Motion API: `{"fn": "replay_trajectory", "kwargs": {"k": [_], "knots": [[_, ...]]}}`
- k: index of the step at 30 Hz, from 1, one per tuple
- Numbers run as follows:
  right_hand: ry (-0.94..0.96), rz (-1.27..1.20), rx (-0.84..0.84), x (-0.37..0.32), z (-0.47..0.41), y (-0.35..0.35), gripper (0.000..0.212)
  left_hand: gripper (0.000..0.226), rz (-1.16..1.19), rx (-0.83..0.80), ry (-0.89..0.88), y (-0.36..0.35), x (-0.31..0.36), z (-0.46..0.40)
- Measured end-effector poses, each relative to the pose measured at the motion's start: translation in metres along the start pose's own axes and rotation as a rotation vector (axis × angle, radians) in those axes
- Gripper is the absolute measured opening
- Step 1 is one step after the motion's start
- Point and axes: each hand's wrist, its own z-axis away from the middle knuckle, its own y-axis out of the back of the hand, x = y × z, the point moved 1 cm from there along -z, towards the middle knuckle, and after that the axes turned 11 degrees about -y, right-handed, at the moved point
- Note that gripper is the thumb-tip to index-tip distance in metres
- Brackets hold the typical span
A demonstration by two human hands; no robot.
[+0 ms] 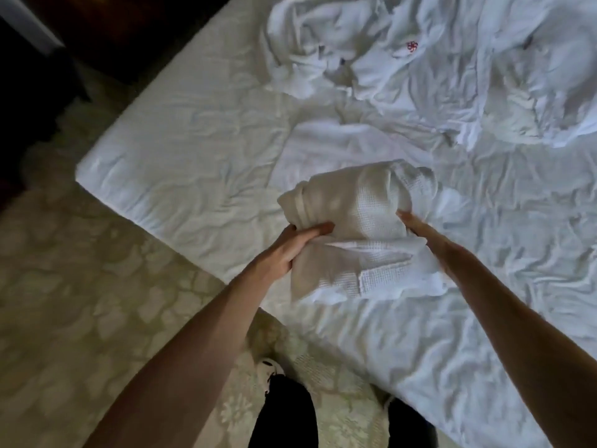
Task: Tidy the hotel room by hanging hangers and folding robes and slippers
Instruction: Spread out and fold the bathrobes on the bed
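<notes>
Both hands work on a white waffle-weave robe (358, 227) that lies partly rolled near the corner of the bed (181, 163). At the roll's left end, the left hand (290, 245) grips the cloth, thumb on top and fingers tucked beneath the bundle. Opposite it, the right hand (416, 229) presses against the right end, its fingers fairly straight and pointing toward the roll, the tips partly hidden by the cloth; whether they curl under it cannot be told. A flat folded portion of the robe spreads out below the roll, toward the person. Beyond the roll lies more flat white cloth on the wrinkled sheet. Farther up the bed, a second white robe (326, 50) sits crumpled in a heap, and just to its right a small red emblem (412, 45) shows on rumpled white fabric. Patterned pale carpet (80, 270) covers the floor beside the bed. At the bottom edge stand the person's dark trouser legs (287, 415) and a light shoe (271, 371).
</notes>
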Motion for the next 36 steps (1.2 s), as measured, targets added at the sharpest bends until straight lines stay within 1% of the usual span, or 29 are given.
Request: {"fn": "replay_trajectory", "kwargs": {"k": [2, 3, 4, 6, 7, 8, 9, 10, 11, 12, 14, 15, 16, 17, 18, 19, 21, 24, 25, 27, 30, 33, 36], "knots": [[0.043, 0.050, -0.036, -0.032, -0.011, -0.068, 0.085, 0.047, 0.045, 0.053, -0.041, 0.066, 0.016, 0.015], [0.040, 0.067, -0.041, -0.046, -0.019, -0.099, 0.085, 0.047, 0.069, 0.088, -0.055, 0.097, 0.023, 0.023], [0.034, 0.090, -0.056, -0.061, -0.023, -0.131, 0.076, 0.048, 0.097, 0.122, -0.067, 0.126, 0.028, 0.032], [0.032, 0.143, -0.097, -0.084, -0.037, -0.185, 0.050, 0.051, 0.153, 0.181, -0.081, 0.178, 0.037, 0.050], [0.022, 0.164, -0.117, -0.094, -0.044, -0.210, 0.047, 0.050, 0.177, 0.213, -0.084, 0.201, 0.041, 0.058], [0.018, 0.191, -0.140, -0.106, -0.048, -0.235, 0.057, 0.052, 0.200, 0.251, -0.085, 0.223, 0.044, 0.066], [0.004, 0.226, -0.161, -0.117, -0.053, -0.256, 0.074, 0.058, 0.225, 0.286, -0.087, 0.243, 0.048, 0.072], [-0.005, 0.268, -0.168, -0.129, -0.057, -0.278, 0.079, 0.066, 0.248, 0.320, -0.088, 0.263, 0.052, 0.077], [-0.020, 0.285, -0.184, -0.140, -0.066, -0.296, 0.073, 0.072, 0.268, 0.350, -0.091, 0.282, 0.056, 0.079], [-0.037, 0.288, -0.214, -0.151, -0.073, -0.314, 0.070, 0.074, 0.288, 0.380, -0.092, 0.300, 0.060, 0.079], [-0.078, 0.324, -0.247, -0.175, -0.092, -0.345, 0.073, 0.066, 0.329, 0.425, -0.096, 0.332, 0.071, 0.076], [-0.080, 0.322, -0.271, -0.187, -0.107, -0.359, 0.063, 0.060, 0.345, 0.448, -0.100, 0.347, 0.076, 0.072], [-0.080, 0.317, -0.284, -0.198, -0.124, -0.372, 0.048, 0.055, 0.359, 0.467, -0.108, 0.363, 0.082, 0.065], [-0.087, 0.311, -0.298, -0.210, -0.142, -0.385, 0.039, 0.052, 0.369, 0.486, -0.114, 0.379, 0.086, 0.056], [-0.105, 0.305, -0.298, -0.223, -0.160, -0.398, 0.040, 0.051, 0.372, 0.502, -0.114, 0.395, 0.092, 0.045], [-0.116, 0.304, -0.310, -0.235, -0.182, -0.409, 0.041, 0.054, 0.371, 0.516, -0.115, 0.412, 0.098, 0.033], [-0.122, 0.330, -0.299, -0.262, -0.229, -0.433, 0.035, 0.066, 0.361, 0.544, -0.129, 0.451, 0.108, -0.002], [-0.095, 0.417, -0.281, -0.310, -0.305, -0.475, 0.048, 0.080, 0.385, 0.629, -0.164, 0.514, 0.122, -0.060], [-0.097, 0.446, -0.277, -0.323, -0.333, -0.488, 0.059, 0.085, 0.389, 0.652, -0.161, 0.537, 0.125, -0.082], [-0.106, 0.471, -0.279, -0.344, -0.385, -0.507, 0.078, 0.094, 0.385, 0.647, -0.158, 0.578, 0.127, -0.124], [-0.101, 0.482, -0.314, -0.369, -0.457, -0.540, 0.082, 0.107, 0.405, 0.657, -0.172, 0.630, 0.123, -0.177], [-0.108, 0.449, -0.347, -0.379, -0.517, -0.562, 0.081, 0.093, 0.460, 0.640, -0.167, 0.661, 0.115, -0.217], [-0.160, 0.436, -0.384, -0.380, -0.557, -0.575, 0.060, 0.089, 0.503, 0.659, -0.161, 0.683, 0.100, -0.252]]}}
